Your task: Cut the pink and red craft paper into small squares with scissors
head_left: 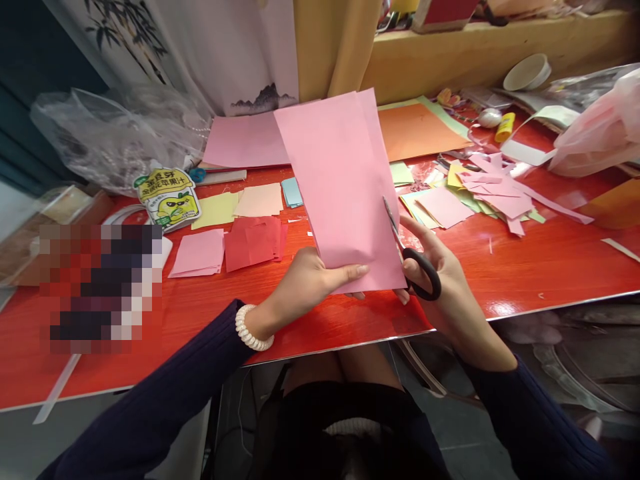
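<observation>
A pink sheet of paper stands tilted up above the red table, with a second pink edge showing along its right side. My left hand grips its lower part, thumb on the front and fingers behind. My right hand is closed on black-handled scissors, fingers through the loops. The scissor blades point up and lie at the paper's right edge, near its lower corner. Part of the blades is hidden by the paper. Behind the sheet, another pink sheet lies flat on the table.
Stacks of red squares, pink squares and yellow-green squares lie left on the red table. Pink paper scraps are heaped right. An orange sheet, a glue stick and a plastic bag sit farther back.
</observation>
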`<action>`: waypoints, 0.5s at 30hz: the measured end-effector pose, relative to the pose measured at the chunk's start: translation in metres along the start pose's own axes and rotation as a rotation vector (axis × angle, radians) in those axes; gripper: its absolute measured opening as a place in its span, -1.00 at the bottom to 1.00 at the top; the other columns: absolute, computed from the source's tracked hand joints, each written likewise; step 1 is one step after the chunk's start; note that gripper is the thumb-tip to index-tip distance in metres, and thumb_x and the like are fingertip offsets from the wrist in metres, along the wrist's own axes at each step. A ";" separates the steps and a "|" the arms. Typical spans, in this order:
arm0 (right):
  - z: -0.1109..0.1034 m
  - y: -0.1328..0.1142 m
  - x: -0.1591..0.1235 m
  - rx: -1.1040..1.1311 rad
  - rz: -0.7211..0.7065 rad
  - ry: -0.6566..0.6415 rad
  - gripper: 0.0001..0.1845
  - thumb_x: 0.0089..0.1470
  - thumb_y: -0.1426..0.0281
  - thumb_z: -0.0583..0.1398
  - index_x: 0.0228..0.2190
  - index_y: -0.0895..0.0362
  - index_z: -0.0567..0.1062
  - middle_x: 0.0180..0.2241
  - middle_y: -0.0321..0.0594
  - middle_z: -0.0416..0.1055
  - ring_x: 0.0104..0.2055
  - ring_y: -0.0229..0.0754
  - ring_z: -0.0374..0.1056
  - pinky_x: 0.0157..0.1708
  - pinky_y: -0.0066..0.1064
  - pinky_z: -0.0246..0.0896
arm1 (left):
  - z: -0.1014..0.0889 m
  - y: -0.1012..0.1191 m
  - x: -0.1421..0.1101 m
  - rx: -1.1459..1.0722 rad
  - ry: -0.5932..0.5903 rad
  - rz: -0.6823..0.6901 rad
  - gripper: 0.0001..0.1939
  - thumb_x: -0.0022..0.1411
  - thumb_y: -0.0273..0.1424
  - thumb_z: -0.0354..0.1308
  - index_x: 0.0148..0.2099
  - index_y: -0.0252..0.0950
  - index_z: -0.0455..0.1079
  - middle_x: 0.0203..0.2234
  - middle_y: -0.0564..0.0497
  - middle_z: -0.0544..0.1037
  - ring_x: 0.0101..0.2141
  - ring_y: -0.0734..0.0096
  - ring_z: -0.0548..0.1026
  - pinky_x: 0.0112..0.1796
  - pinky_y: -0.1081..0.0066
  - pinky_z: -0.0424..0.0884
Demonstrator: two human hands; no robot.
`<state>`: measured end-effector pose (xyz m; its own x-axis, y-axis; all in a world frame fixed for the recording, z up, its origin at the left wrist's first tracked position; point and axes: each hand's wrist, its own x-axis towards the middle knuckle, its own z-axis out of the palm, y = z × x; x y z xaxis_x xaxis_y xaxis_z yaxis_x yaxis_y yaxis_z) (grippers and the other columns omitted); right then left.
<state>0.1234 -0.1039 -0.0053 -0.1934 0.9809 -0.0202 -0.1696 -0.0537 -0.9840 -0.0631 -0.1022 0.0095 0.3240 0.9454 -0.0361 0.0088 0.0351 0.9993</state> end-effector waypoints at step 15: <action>-0.001 -0.006 0.001 0.012 0.059 0.037 -0.14 -0.17 0.11 0.33 0.14 0.01 0.18 -0.61 -0.43 0.22 -0.68 -0.28 0.15 -0.69 -0.39 0.06 | 0.001 -0.002 -0.001 0.053 -0.033 0.024 -0.71 0.10 -0.29 0.23 -0.15 -0.35 0.47 -0.20 -0.10 0.58 -0.15 0.25 0.52 -0.15 0.33 0.46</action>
<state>0.1252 -0.1026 -0.0001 -0.1672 0.9822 -0.0851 -0.1701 -0.1138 -0.9788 -0.0624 -0.1038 0.0071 0.3559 0.9344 -0.0129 0.0503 -0.0054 0.9987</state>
